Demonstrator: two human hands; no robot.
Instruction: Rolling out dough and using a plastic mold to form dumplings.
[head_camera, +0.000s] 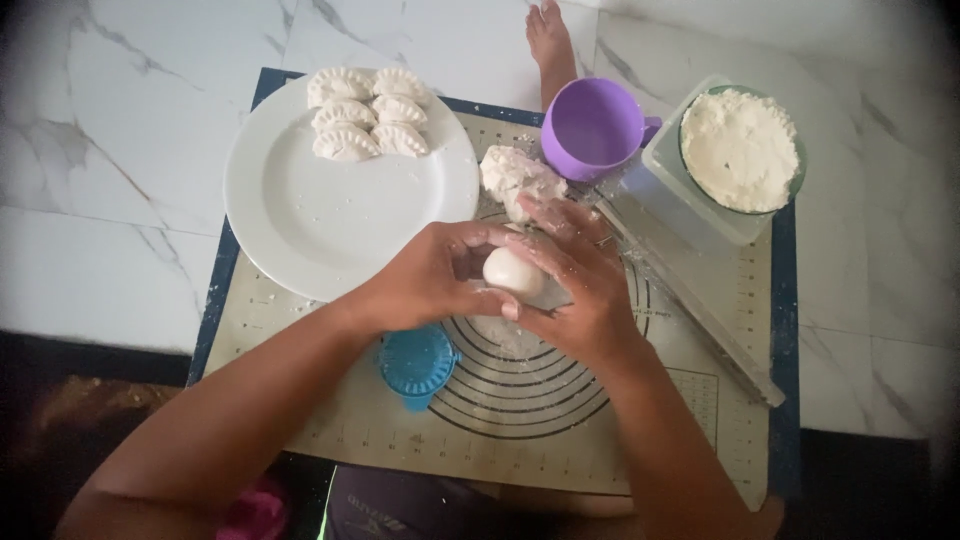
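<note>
Both forearms come up from the bottom edge, closest to my eyes, and meet over the ringed baking mat (700, 400). My left hand (430, 278) and my right hand (578, 290) are cupped around a small dough ball (512, 272), the fingers curled in on it from either side, so both hands are closed on it, above the mat's printed circles. It looks smooth and pale. I judge it light, soft and a little tacky, so it should be held loosely in the palms and not pinched with the fingertips, or it will dent.

Measured from the dough ball: just below it and toward my left, a blue dumpling press (417, 366) lies on the mat, partly under my left wrist. Just beyond it sits a rough dough lump (510, 172). Past that stands a purple cup (592, 125), and to the right of the cup a bowl of flour (741, 148) rests in a clear tray (690, 205). A clear rolling pin (700, 310) slants away to the ball's right. Up and to the left is a white plate (330, 220) with six folded dumplings (366, 112) on its far edge. A bare foot (548, 40) shows at the top, on the marble floor (110, 150).
</note>
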